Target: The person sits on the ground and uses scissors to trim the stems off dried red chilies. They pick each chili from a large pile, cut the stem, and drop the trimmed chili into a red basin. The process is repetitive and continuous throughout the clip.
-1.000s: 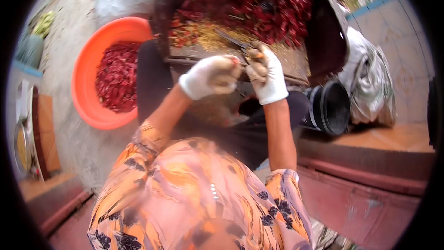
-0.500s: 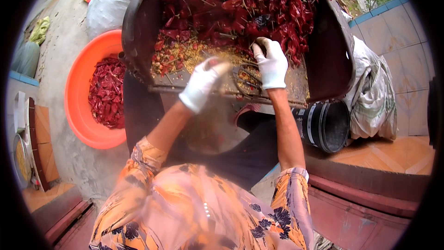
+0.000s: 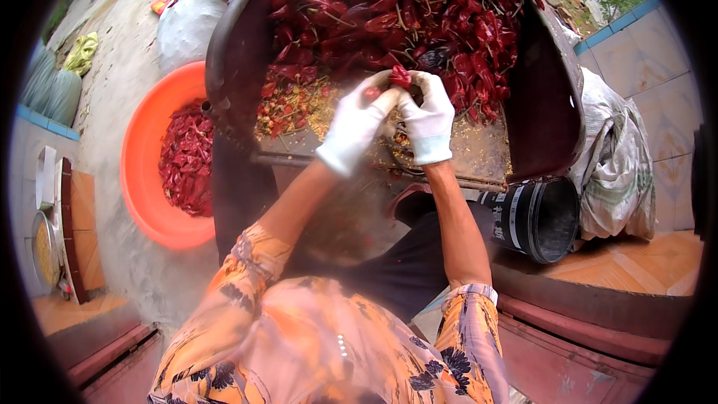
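On a grey concrete floor [image 3: 149, 269], beside tiled orange steps [image 3: 643, 262] at the right, stands a dark brown open-fronted tray [image 3: 545, 116] heaped toward its far edge with dried red chillies [image 3: 449, 19]; pale yellow seeds [image 3: 323, 116] spread nearer its front edge. Just beyond its left edge, an orange basin [image 3: 137, 168] holds more red chillies. Near the front right corner a black bucket [image 3: 532, 221] tips sideways, beside a pale woven sack [image 3: 617, 157]. Both of the person's hands wear white gloves above the tray's front half. The right hand [image 3: 428, 116] is curled nearly closed, thumb and forefinger pinching a single red chilli [image 3: 400, 75]. The left hand [image 3: 359, 116] meets it there, fingers bent; how firmly it grips is unclear, and a small red patch shows at its fingers.
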The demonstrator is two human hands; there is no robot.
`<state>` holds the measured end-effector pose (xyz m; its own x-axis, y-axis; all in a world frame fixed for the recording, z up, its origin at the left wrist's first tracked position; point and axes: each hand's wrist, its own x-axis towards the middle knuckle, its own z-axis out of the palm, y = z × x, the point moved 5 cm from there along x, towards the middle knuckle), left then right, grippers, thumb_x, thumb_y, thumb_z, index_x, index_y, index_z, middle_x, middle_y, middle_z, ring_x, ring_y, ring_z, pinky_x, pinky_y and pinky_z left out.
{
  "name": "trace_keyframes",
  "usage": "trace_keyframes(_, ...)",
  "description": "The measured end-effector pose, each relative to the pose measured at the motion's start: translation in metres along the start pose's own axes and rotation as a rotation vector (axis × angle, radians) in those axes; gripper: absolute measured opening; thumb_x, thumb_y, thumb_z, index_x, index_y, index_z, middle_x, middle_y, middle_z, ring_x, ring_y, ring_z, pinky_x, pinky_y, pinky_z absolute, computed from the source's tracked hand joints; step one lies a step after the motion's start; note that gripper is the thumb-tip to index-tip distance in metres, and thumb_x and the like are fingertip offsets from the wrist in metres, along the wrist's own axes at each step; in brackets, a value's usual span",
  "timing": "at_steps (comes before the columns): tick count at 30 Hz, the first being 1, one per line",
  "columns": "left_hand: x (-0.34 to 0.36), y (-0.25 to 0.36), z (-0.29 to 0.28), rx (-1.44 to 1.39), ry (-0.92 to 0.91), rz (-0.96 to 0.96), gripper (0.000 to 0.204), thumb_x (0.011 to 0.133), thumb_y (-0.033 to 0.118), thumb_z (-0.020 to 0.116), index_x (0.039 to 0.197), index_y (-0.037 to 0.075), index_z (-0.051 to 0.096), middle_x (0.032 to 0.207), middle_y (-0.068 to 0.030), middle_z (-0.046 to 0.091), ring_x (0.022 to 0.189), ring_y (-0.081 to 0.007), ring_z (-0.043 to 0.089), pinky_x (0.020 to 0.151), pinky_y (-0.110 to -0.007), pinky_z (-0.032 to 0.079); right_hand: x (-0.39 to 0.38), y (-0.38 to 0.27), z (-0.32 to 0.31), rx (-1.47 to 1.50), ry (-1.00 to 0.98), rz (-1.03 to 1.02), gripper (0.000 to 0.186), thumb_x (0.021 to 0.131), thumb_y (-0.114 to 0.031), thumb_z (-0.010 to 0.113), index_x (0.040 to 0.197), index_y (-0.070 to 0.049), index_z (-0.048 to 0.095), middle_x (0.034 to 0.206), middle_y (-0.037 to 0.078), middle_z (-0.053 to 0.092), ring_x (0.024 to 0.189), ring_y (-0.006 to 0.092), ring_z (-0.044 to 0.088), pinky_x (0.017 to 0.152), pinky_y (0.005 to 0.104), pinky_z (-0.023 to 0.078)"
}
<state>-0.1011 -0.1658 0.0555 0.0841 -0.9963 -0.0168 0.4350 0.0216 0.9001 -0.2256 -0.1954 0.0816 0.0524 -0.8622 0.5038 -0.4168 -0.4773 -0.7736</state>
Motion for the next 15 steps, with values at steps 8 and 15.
trace_keyframes(8, -0.009, 0.006, -0.016, -0.037, 0.019, 0.069, 0.025, 0.097, 0.017, 0.061, 0.119, 0.005, 0.059, 0.088, 0.0018, 0.067, 0.055, -0.0016, 0.047, 0.053, -0.017, 0.042, -0.025, -0.007, 0.002, 0.364, -0.383, 0.344, 0.018, 0.093, -0.01, 0.062, 0.108, 0.0, 0.066, 0.083, 0.001, 0.065, 0.066, 0.0035, 0.057, 0.056, 0.0189, 0.044)
trace_keyframes(15, -0.017, -0.004, -0.024, -0.167, 0.005, -0.021, 0.037, 0.093, 0.02, 0.066, 0.122, 0.004, 0.051, 0.086, 0.001, 0.058, 0.068, -0.0086, 0.057, 0.067, -0.024, 0.052, 0.013, 0.034, -0.026, -0.058, 0.085, 0.042, 0.027, 0.09, -0.01, 0.066, 0.117, -0.009, 0.067, 0.081, 0.006, 0.066, 0.067, 0.0088, 0.059, 0.065, 0.026, 0.05)
